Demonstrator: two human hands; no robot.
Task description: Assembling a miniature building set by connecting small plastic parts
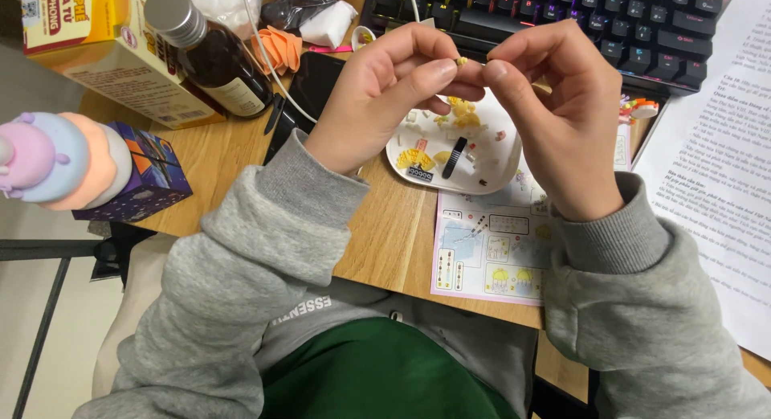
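- A tiny yellow plastic building piece [462, 61] is pinched between the fingertips of both hands, held in the air just above the white round plate [498, 174].
- The left hand [385, 94] closes thumb and forefinger on the piece from one side; the right hand [562, 114] nips it from the other, so the two hands meet at the fingertips.
- The plate rests on the wooden desk [385, 234] and carries loose small bricks: yellow, white and a black bar [454, 157].
- A printed pink-edged instruction sheet [490, 254] lies on the near side of the plate, partly under it.
- A black keyboard with lit keys [578, 21] sits beyond the plate.
- A dark brown glass bottle with a silver cap [210, 53] lies well to the left of the plate, against a yellow and white carton [104, 53].
- White printed paper pages [715, 170] lie to the right of the plate.
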